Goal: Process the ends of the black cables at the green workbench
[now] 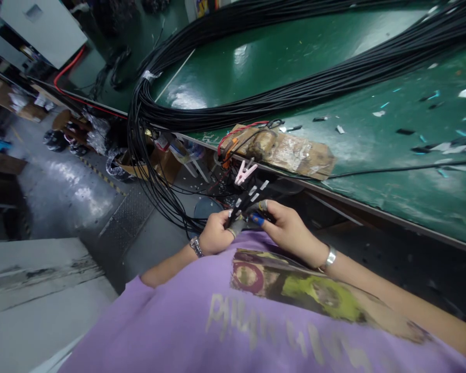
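Note:
My left hand (214, 234), with a watch at the wrist, is closed round a bunch of black cables (237, 207) in front of my body. Several of the cable ends carry white tags or sleeves and point up and to the right. Close beside it, my right hand (293, 231) pinches at the same bunch; its fingertips have grey and yellowish covers, and a blue one sits on the thumb. What exactly lies between the right fingertips is partly hidden. Just beyond the ends, a pale pink clothes peg (245, 172) is at the table edge.
A thick coil of black cable (233, 116) lies on the green table (373, 202), its strands hanging over the left edge toward my hands. Taped brown cardboard (291, 153) with red and black wires sits at the edge. Scraps litter the right side. A cardboard box (165, 166) stands below.

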A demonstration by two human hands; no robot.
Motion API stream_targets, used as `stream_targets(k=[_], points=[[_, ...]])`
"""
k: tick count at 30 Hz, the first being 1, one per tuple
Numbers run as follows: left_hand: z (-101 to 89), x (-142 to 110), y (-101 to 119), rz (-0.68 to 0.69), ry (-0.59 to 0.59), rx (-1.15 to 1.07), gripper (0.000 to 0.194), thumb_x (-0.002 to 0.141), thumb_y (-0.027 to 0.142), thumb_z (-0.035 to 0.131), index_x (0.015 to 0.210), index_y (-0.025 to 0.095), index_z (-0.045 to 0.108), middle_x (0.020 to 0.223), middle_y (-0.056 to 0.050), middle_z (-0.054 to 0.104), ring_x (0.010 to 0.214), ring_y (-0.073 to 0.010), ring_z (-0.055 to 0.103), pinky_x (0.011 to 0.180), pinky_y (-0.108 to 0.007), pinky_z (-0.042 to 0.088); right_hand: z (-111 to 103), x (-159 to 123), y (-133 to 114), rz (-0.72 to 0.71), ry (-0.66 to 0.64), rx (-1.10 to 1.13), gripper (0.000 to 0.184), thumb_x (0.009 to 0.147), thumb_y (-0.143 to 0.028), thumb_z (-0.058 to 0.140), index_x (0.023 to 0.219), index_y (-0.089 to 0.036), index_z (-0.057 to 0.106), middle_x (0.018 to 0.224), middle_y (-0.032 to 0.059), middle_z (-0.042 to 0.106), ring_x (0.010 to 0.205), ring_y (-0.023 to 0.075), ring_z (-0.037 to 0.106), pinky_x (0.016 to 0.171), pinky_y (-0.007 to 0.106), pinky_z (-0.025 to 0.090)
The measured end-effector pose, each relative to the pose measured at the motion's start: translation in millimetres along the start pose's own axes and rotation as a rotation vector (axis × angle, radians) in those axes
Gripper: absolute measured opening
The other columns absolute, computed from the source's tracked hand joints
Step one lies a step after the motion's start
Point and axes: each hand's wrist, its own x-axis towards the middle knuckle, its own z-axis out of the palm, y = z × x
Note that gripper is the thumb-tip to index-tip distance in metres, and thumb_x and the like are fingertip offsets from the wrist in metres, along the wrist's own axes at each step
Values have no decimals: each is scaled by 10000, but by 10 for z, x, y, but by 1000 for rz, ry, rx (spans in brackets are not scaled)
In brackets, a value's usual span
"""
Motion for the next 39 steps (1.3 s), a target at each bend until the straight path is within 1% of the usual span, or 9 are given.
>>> stream_targets(k=[4, 7, 10, 13, 17, 22, 30, 35, 39], points=[[-11, -21, 62, -67, -110, -29, 372, 660, 489, 710, 618, 134, 608, 443, 44, 432, 425, -51, 342, 450, -195, 386, 21, 52, -26, 301, -170, 374, 303, 662, -456, 665, 640, -196, 511, 568, -43, 493, 528, 105, 434, 520, 251, 404], [-19, -32, 92, -80, -142, -64, 390, 638, 504, 724, 613, 131, 610, 446, 46, 430, 419, -46, 332, 444, -194, 376, 41, 70, -22, 533, -272, 565, 391, 583, -493, 711, 594, -206, 445, 464, -90, 350, 417, 61, 277, 393, 206, 238], [-23, -36, 92, -99, -142, -69, 401, 630, 517, 725, 614, 134, 609, 441, 48, 427, 417, -46, 329, 448, -198, 378, 66, 85, -1, 607, -304, 606, 411, 557, -489, 723, 591, -212, 421, 451, -97, 329, 398, 53, 240, 373, 200, 178], [-25, -30, 57, -104, -113, -64, 388, 645, 500, 722, 597, 139, 589, 430, 47, 427, 423, -54, 349, 465, -206, 393, 81, 87, 9, 486, -234, 514, 357, 632, -495, 656, 610, -212, 439, 488, -75, 373, 418, 69, 291, 389, 214, 255], [-25, -7, -24, -61, -21, -59, 363, 653, 449, 729, 564, 159, 530, 432, 51, 419, 476, -77, 408, 500, -209, 406, 46, 32, -15, -52, -22, 35, 125, 743, -304, 537, 683, -195, 549, 695, 23, 558, 636, 147, 506, 580, 279, 429], [-32, 4, -60, -37, 83, -65, 304, 702, 417, 681, 629, 165, 528, 452, 62, 436, 444, -61, 396, 460, -192, 364, -14, -62, 11, -480, -234, -485, 167, 759, -132, 467, 788, -190, 620, 892, 83, 630, 676, 152, 556, 588, 264, 420], [-45, -30, -62, -80, 57, -26, 166, 714, 286, 634, 689, 156, 534, 463, 51, 499, 367, -60, 438, 395, -180, 343, -3, -108, 52, -410, 60, -491, 197, 712, -135, 486, 886, -173, 570, 849, 88, 615, 710, 189, 574, 597, 278, 456], [-37, -29, -88, -101, 24, -5, 103, 686, 203, 610, 653, 153, 526, 479, 42, 508, 366, -69, 451, 381, -183, 351, -18, -43, -46, -376, -109, -638, 197, 752, -131, 480, 909, -177, 590, 932, 104, 628, 776, 200, 580, 648, 287, 449], [-40, -33, -67, -91, -26, 4, 164, 689, 226, 627, 605, 148, 510, 467, 40, 497, 385, -70, 463, 396, -181, 363, -2, 8, -54, -202, -133, -415, 64, 723, -142, 495, 709, -184, 540, 749, 52, 569, 692, 173, 516, 624, 279, 408]])
